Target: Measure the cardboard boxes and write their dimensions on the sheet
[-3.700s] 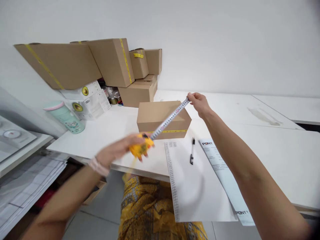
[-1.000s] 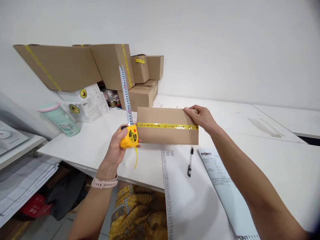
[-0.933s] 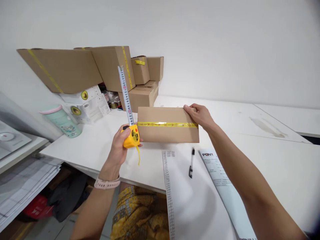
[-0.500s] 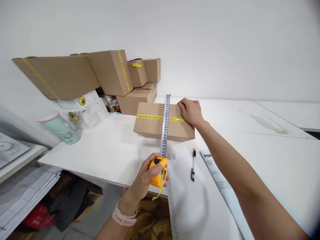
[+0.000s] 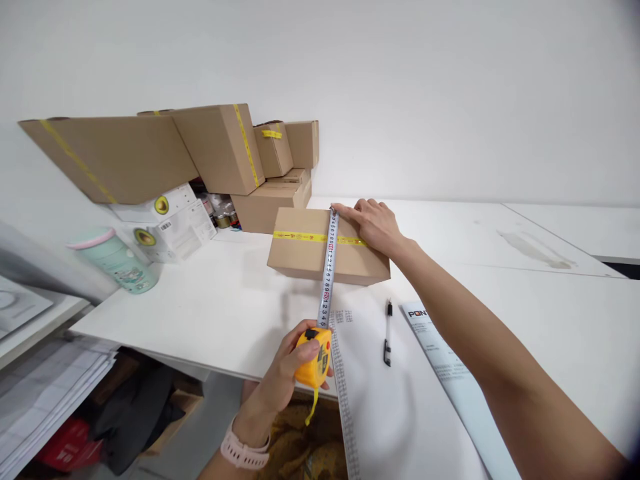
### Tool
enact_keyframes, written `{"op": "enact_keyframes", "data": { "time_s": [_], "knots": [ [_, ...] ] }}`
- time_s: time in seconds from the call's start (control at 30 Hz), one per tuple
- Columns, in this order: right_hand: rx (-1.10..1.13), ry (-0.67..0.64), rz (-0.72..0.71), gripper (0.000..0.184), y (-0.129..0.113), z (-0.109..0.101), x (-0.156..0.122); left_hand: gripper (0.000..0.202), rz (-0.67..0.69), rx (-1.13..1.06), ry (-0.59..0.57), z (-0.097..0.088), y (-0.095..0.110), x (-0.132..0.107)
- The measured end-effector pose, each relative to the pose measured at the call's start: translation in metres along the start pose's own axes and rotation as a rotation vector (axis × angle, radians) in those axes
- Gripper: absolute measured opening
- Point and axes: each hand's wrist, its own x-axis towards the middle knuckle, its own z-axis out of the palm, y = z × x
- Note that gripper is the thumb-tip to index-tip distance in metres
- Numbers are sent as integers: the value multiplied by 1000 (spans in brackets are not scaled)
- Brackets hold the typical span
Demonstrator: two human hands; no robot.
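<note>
My left hand (image 5: 287, 373) is closed round a yellow tape measure (image 5: 314, 363), low in front of the desk edge. Its metal blade (image 5: 328, 267) is drawn out across the top of a cardboard box (image 5: 300, 257) sealed with yellow tape. At the box's far edge, my right hand (image 5: 375, 223) holds the blade's hooked end with a stretched index finger. The other fingers of that hand are bent over the box's right part, and the thumb is hidden. Between the case and the box's near edge the blade hangs free, sloping down toward me.
Several cardboard boxes (image 5: 210, 147) are stacked at the back left, above white avocado-print boxes (image 5: 175, 230). A mint tumbler (image 5: 115, 263) stands at the desk's left edge. A black-capped pen (image 5: 389, 333) lies on a white sheet (image 5: 400, 413), beside a pale blue printed bag (image 5: 445, 367).
My right hand has slid left along the box's far edge, its index finger now on the blade's end. My left hand has drawn the tape measure slightly down, and the blade's end has come down onto the edge.
</note>
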Motion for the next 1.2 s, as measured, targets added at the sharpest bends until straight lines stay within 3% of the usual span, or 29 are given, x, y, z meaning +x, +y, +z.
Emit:
{"op": "enact_keyframes", "data": {
  "time_s": [0.27, 0.83, 0.93, 1.03, 1.2],
  "knots": [
    [-11, -62, -6, 59, 1, -2, 3, 49, 12, 43, -11, -1, -8, -1],
    [4, -31, -3, 57, -1, -1, -1, 51, 15, 56, -42, -3, -19, 2],
    [27, 3, 80, 55, -4, 0, -5, 51, 70, 42, 9, 0, -24, -4],
    [13, 22, 134, 64, -8, -1, -11, 55, 145, 15, 42, 2, -30, -16],
    [-61, 77, 70, 67, -25, -5, -41, 63, 131, 11, 45, 1, -43, -40]
  ]
}}
